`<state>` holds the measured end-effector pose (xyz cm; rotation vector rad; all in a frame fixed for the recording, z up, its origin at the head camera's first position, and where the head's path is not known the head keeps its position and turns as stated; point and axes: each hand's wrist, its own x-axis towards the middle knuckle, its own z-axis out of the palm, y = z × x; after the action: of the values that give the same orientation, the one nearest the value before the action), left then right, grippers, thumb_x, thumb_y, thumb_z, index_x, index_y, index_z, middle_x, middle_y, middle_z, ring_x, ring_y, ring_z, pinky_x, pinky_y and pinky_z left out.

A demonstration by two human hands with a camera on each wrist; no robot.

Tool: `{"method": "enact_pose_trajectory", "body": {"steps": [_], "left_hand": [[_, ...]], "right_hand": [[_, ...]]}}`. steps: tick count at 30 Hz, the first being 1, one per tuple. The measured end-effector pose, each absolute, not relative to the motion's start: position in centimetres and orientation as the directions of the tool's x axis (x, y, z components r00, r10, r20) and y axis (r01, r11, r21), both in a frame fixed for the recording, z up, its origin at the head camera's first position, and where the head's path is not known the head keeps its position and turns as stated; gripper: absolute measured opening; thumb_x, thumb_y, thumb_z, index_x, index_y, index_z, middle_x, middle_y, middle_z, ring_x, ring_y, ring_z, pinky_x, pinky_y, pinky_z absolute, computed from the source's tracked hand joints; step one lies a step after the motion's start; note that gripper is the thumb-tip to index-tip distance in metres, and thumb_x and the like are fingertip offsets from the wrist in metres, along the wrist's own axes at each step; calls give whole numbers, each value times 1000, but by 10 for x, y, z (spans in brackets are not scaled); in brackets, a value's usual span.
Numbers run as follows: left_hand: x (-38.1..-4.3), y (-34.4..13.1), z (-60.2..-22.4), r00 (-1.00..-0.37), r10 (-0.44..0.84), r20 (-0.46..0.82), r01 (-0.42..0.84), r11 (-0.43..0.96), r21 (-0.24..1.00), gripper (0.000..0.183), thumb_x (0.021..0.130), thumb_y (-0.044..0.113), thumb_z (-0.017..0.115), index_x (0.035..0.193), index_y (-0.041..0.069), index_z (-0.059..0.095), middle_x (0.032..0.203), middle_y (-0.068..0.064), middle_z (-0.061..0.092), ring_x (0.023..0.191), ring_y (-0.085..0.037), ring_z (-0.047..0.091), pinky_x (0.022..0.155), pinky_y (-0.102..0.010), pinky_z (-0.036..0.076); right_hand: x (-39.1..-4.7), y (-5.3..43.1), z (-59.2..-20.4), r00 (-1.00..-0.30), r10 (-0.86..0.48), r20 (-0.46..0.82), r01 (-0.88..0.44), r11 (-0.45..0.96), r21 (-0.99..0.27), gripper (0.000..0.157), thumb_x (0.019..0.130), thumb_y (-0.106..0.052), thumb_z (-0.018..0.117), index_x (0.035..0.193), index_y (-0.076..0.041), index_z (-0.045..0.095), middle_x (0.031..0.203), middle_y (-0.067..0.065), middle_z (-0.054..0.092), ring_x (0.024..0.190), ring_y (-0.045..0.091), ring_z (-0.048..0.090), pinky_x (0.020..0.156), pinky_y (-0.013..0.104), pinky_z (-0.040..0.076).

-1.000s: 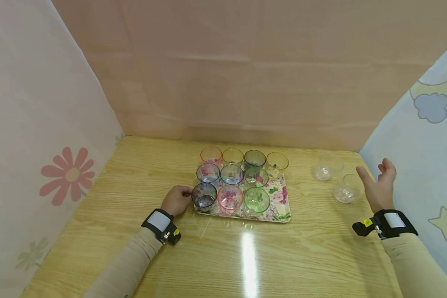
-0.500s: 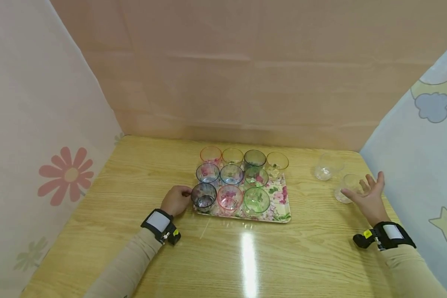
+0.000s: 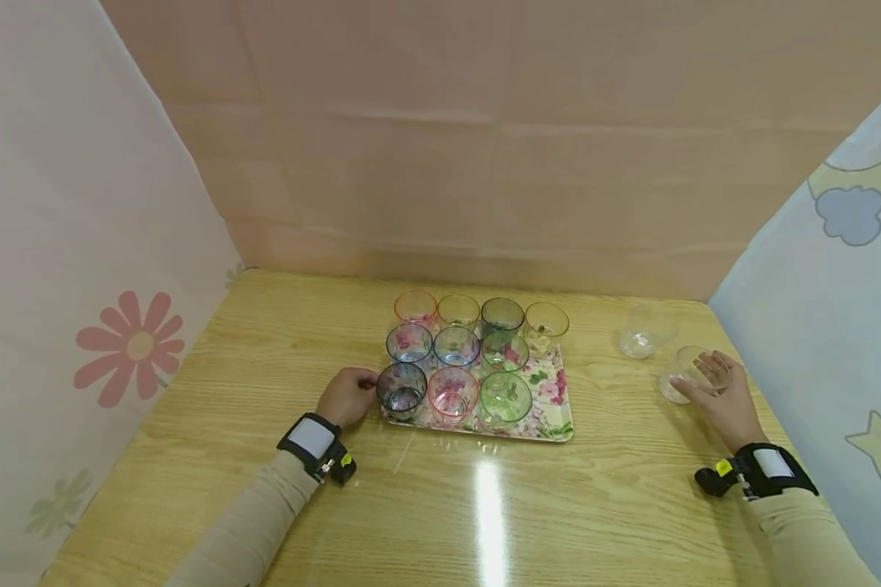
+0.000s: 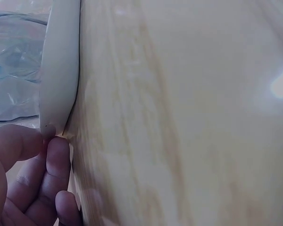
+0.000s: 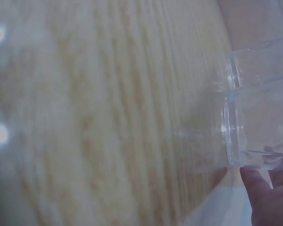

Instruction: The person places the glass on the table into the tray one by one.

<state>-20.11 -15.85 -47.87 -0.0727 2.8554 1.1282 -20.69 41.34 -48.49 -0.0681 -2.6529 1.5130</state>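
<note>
My left hand [image 3: 347, 395] pinches the near left corner of a floral tray [image 3: 551, 395]; thumb and forefinger meet on its pale rim [image 4: 61, 61] in the left wrist view. Rows of tinted glasses stand on the tray, including a dark one [image 3: 402, 390] beside that hand, a pink one [image 3: 453, 395] and a green one [image 3: 506, 398]. At the right, my right hand [image 3: 727, 403] holds a clear glass [image 5: 257, 125] from its near side, thumb on the left and fingers on the right. The glass stands upright on the table.
A second clear glass [image 3: 640, 334] stands just behind and left of the held one. The wooden table [image 3: 595, 505] meets a peach cloth [image 3: 477, 204] at the back. Patterned cloths hang at the left [image 3: 139, 244] and right [image 3: 852, 326].
The right hand has come down and left to the nearer clear glass, and its fingers have drawn in around it. The left hand and the tray have kept their place.
</note>
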Motion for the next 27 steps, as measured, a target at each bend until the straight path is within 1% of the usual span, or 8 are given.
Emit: {"method": "enact_pose_trajectory", "body": {"steps": [3,7,12,15,21,25,27], "left_hand": [[-201,-158,-479,-996,-22,-86,-75,732,677,11,86,12,65,91,7,73,79,-1,65,74,-16,56,68,-32,44],[-200,-158,-480,-995,-26,-93,-82,731,678,11,86,13,65,91,7,73,79,-1,65,73,-15,56,67,-32,44],[-200,-159,-479,-996,-20,-88,-75,728,681,10,86,13,65,90,7,73,77,0,64,71,-15,55,65,-31,43],[-200,-158,-478,-996,-17,-91,-74,729,680,10,86,13,65,89,8,73,77,0,64,71,-15,54,65,-31,43],[-200,-159,-478,-994,-10,-106,-80,726,683,11,86,14,65,90,8,73,79,0,64,72,-14,55,66,-31,44],[-201,-160,-478,-994,-4,-109,-78,723,686,11,86,14,64,90,8,73,78,0,64,72,-14,55,66,-31,44],[-202,-160,-479,-994,-9,-113,-84,725,683,11,86,15,64,90,8,73,78,0,64,72,-15,55,67,-31,44]], "right_hand": [[-206,412,-485,-993,99,66,0,553,-834,81,93,-27,58,150,-15,1,150,19,18,137,24,22,76,5,33],[-205,411,-485,-991,104,87,-13,569,-822,78,93,-27,59,149,-13,7,144,23,25,130,24,29,76,6,33],[-204,409,-484,-988,111,110,-27,573,-819,76,92,-27,59,148,-11,10,140,21,29,125,19,33,76,7,32],[-203,406,-482,-987,105,122,-40,576,-817,74,92,-25,60,148,-11,12,139,20,31,122,13,36,76,8,33],[-203,393,-476,-985,63,164,-97,585,-805,72,92,-22,61,147,-9,16,139,16,37,116,5,40,77,8,32],[-204,375,-468,-982,24,187,-142,552,-822,69,91,-19,62,146,-8,20,134,11,41,114,2,40,78,9,32],[-204,366,-465,-979,-8,201,-174,535,-827,68,91,-16,62,145,-8,21,134,10,42,114,1,41,79,10,32]]}}
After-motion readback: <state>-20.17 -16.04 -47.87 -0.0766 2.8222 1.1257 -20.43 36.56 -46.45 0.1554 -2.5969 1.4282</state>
